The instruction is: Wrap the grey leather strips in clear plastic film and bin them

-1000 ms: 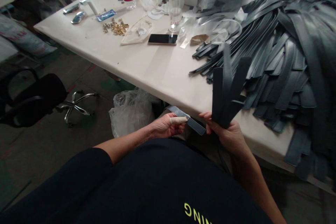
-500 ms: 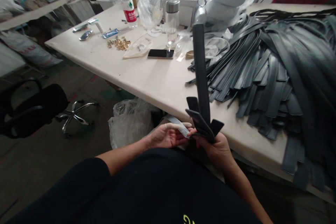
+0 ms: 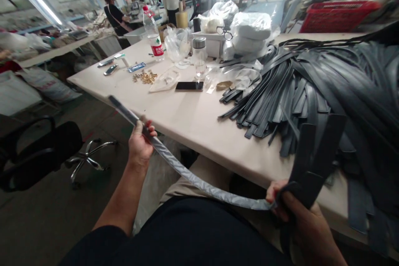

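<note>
My left hand [image 3: 141,139] grips a long strap [image 3: 190,176] near one end, over the table's front edge. The strap's dark tip points up and left past my fingers. From there it sags in a curve, its pale, shiny, wrinkled side facing up, to my right hand [image 3: 293,203]. My right hand is closed on the strap's other end together with several flat black straps [image 3: 316,158], which stand up and fan out above it. A large pile of black straps [image 3: 299,87] lies on the table beyond my right hand.
On the table [image 3: 177,116] are a phone [image 3: 189,86], a glass flask [image 3: 199,60], a water bottle [image 3: 156,41], small brass pieces [image 3: 147,77] and plastic bags [image 3: 177,45]. An office chair [image 3: 62,141] stands at left. Two people are in the background.
My left hand has moved left and up, and my right hand right and down. The strap now stretches between them. The view has tilted up, showing more background.
</note>
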A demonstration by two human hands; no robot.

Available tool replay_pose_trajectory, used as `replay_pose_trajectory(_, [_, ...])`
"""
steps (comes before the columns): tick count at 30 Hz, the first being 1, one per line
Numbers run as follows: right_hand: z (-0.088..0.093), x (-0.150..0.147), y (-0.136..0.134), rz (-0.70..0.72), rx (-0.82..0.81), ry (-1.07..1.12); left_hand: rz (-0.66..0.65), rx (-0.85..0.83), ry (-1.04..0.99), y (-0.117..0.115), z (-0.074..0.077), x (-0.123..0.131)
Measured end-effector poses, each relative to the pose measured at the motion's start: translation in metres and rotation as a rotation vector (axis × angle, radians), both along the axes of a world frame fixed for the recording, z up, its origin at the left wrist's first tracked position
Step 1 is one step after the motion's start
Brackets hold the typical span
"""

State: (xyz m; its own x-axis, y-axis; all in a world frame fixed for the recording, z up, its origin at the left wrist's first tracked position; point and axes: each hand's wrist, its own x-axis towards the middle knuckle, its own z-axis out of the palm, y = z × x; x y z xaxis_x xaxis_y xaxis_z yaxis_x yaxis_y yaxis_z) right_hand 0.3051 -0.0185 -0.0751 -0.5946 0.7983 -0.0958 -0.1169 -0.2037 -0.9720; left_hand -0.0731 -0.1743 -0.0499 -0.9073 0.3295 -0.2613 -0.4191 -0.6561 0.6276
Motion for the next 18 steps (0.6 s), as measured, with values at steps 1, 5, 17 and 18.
replay_pose_trajectory(1, [0.002,-0.003,0.001,-0.011,-0.009,0.024,-0.126,-0.03,0.077,0.008,-0.003,0.011])
replay_pose_trajectory(5, [0.022,-0.016,0.013,-0.045,0.016,0.054,-0.794,-0.131,0.362,0.042,-0.024,0.075])
replay_pose_trajectory(17, [0.047,-0.014,0.034,-0.091,0.213,-0.083,-1.644,-0.234,0.675,0.072,-0.028,0.154])
replay_pose_trajectory(18, [0.047,-0.014,0.033,-0.11,0.254,-0.15,-1.644,-0.214,0.659,0.071,-0.029,0.157])
